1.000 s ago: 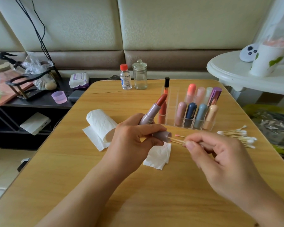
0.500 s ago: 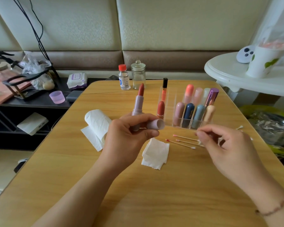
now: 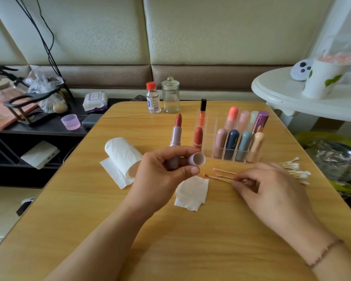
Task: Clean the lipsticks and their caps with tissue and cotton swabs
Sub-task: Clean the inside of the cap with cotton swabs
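Task partly done, by the look of it: three used cotton swabs (image 3: 221, 175) with pink-red stained tips lie on the wooden table (image 3: 190, 240), just right of a crumpled tissue piece (image 3: 192, 192), so some swabbing has evidently taken place. Most of the work appears to remain: the capped lipsticks (image 3: 239, 142) stand in the clear organizer (image 3: 209, 134), and nothing shows whether any of them has been cleaned. The left hand (image 3: 160, 175) is curled around two things at once: the open lipstick (image 3: 176, 134), held upright with its red bullet exposed above the fingers, and its lilac cap (image 3: 197, 159), pinched sideways with the open mouth facing the camera. The cap's inside looks pale; residue cannot be judged at this size. The right hand (image 3: 272, 189) rests low on the table, fingertips together on the rear ends of the used swabs, apparently pinching one; whether it has hold of it, I cannot tell for certain. The clean swab pile (image 3: 296, 169) lies just beyond that hand, the tissue roll (image 3: 124, 157) left of the left hand.
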A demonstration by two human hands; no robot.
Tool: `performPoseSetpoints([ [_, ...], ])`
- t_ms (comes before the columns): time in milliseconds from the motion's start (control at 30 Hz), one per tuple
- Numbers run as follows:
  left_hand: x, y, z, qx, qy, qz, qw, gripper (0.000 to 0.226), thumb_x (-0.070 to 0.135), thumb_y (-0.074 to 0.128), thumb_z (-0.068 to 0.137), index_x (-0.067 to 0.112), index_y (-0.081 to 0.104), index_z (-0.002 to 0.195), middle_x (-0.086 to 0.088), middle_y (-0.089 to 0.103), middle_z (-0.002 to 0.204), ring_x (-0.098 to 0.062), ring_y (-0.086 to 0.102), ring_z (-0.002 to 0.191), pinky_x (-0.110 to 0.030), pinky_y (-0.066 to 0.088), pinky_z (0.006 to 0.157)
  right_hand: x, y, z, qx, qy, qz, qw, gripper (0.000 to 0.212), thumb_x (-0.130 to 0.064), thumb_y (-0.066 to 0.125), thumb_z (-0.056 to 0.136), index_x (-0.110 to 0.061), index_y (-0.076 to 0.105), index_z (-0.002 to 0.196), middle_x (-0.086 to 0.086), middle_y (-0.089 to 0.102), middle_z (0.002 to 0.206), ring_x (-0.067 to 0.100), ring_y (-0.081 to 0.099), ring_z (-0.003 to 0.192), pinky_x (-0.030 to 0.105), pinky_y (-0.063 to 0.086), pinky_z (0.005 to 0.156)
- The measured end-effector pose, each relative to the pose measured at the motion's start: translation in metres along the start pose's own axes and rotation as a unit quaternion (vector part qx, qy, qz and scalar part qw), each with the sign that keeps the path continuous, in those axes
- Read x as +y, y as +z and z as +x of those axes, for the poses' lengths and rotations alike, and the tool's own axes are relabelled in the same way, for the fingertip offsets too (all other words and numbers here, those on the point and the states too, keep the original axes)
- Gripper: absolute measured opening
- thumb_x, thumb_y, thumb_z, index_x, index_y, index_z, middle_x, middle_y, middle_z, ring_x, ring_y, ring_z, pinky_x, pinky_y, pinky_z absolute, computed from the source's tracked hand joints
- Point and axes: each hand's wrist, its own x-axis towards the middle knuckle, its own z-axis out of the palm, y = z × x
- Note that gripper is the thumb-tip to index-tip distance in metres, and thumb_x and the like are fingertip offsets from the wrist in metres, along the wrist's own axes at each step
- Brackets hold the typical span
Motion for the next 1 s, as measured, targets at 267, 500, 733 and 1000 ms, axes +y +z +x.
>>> performPoseSetpoints([
  [267, -0.001, -0.002, 0.002, 0.026, 0.001, -0.014, 1.000, 0.027, 0.018, 0.076, 0.069, 0.020, 0.077, 0.096, -0.016, 0.072, 0.094, -0.035, 0.067, 0.098, -0.041, 0.057, 0.091, -0.011, 0.004, -0.002, 0.048, -0.060, 0.046, 0.996, 0.020, -0.042, 0.069, 0.088, -0.025, 0.078, 0.096, -0.013, 0.059, 0.084, 0.017, 0.053, 0.084, 0.032, 0.048, 0.066],
  [500, -0.007, 0.000, 0.002, 0.030, -0.013, -0.015, 0.999, 0.028, 0.022, 0.076, 0.069, 0.020, 0.076, 0.097, -0.008, 0.075, 0.094, -0.030, 0.067, 0.099, -0.038, 0.056, 0.092, -0.042, 0.019, -0.002, 0.005, -0.101, -0.065, 0.993, 0.053, -0.066, 0.044, 0.081, -0.027, 0.076, 0.098, -0.005, 0.058, 0.099, 0.022, 0.052, 0.089, 0.033, 0.047, 0.063],
  [733, -0.005, 0.002, 0.001, 0.048, -0.035, -0.062, 0.996, 0.029, 0.020, 0.076, 0.070, 0.018, 0.076, 0.099, -0.016, 0.072, 0.095, -0.018, 0.067, 0.092, -0.034, 0.055, 0.092, -0.048, 0.021, -0.007, -0.026, -0.129, -0.020, 0.991, 0.042, -0.068, 0.051, 0.073, -0.033, 0.069, 0.087, -0.012, 0.057, 0.103, 0.017, 0.047, 0.096, 0.033, 0.049, 0.072],
  [1000, -0.004, 0.015, -0.006, 0.090, 0.009, -0.051, 0.995, 0.022, 0.037, 0.074, 0.077, 0.035, 0.074, 0.100, -0.022, 0.061, 0.083, -0.040, 0.062, 0.082, -0.055, 0.055, 0.079, -0.057, 0.011, -0.008, -0.052, 0.009, 0.420, 0.906, 0.025, -0.006, 0.076, 0.085, -0.022, 0.059, 0.078, -0.004, 0.061, 0.067, 0.008, 0.055, 0.062, 0.019, 0.045, 0.059],
])
